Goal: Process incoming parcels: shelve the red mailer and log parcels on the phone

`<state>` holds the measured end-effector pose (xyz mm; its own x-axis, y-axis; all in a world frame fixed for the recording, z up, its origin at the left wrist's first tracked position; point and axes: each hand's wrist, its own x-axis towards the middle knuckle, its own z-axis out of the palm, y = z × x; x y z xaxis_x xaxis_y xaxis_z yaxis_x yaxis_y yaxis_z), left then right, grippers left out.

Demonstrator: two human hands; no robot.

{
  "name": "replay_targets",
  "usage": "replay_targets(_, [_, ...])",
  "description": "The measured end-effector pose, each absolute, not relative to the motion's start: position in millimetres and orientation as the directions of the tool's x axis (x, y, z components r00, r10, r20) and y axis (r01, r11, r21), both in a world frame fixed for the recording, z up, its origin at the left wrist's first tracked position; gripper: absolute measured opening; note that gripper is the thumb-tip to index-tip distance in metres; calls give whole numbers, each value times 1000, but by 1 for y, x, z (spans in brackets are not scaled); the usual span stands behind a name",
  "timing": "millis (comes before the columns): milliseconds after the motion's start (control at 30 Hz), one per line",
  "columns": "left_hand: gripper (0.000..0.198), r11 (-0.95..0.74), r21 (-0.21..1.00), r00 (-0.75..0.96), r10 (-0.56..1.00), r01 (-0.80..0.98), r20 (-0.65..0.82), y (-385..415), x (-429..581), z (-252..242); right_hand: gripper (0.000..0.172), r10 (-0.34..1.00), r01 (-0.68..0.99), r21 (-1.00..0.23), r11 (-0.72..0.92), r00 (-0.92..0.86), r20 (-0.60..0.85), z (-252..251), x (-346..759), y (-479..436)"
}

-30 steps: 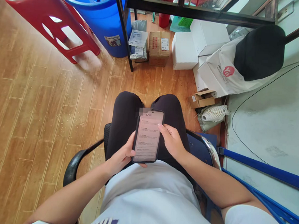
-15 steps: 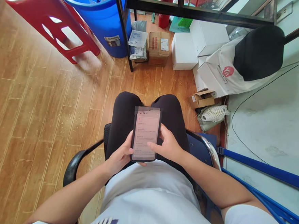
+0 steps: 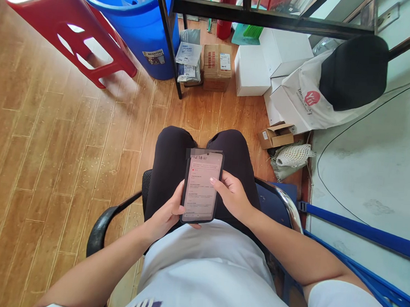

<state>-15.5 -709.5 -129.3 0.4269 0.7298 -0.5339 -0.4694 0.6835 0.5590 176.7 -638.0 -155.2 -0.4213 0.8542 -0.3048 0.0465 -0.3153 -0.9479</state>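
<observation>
A smartphone (image 3: 201, 190) in a dark case is held upright above my lap, its lit screen showing a clock and lines of small text. My left hand (image 3: 168, 212) grips its lower left edge, the thumb at the lower corner of the screen and a fingertip showing beneath the bottom edge. On the other side, my right hand (image 3: 234, 196) holds the right edge, with its thumb over the upper right part of the screen. The right fingers behind the phone are hidden.
I sit on a chair with a black armrest (image 3: 97, 230). Ahead stand a red plastic stool (image 3: 76, 32), a blue bin (image 3: 136, 32), a brown carton (image 3: 217, 69) and white boxes (image 3: 253, 72). A black metal frame (image 3: 270, 18) crosses above them. Right of me are blue bars (image 3: 361, 230) by the wall.
My right thumb has moved up the screen. The text on it has shifted downward and the clock reads a minute later. The phone has tilted slightly to the right.
</observation>
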Motion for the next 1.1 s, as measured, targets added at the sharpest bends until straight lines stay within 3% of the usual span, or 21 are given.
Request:
replay_targets(600, [67, 673, 567, 425, 740, -476, -521, -709, -16, -131, 26, 847, 69, -963, -260, -463, -262, -154, 178, -638])
replay_targets(867, [69, 679, 558, 432, 734, -476, -524, -710, -17, -134, 33, 853, 97, -964, -247, -450, -264, -153, 177, -639])
replay_targets(1100, [74, 681, 550, 427, 732, -483, -531, -710, -17, -131, 28, 841, 19, -953, -301, -465, -275, -152, 178, -638])
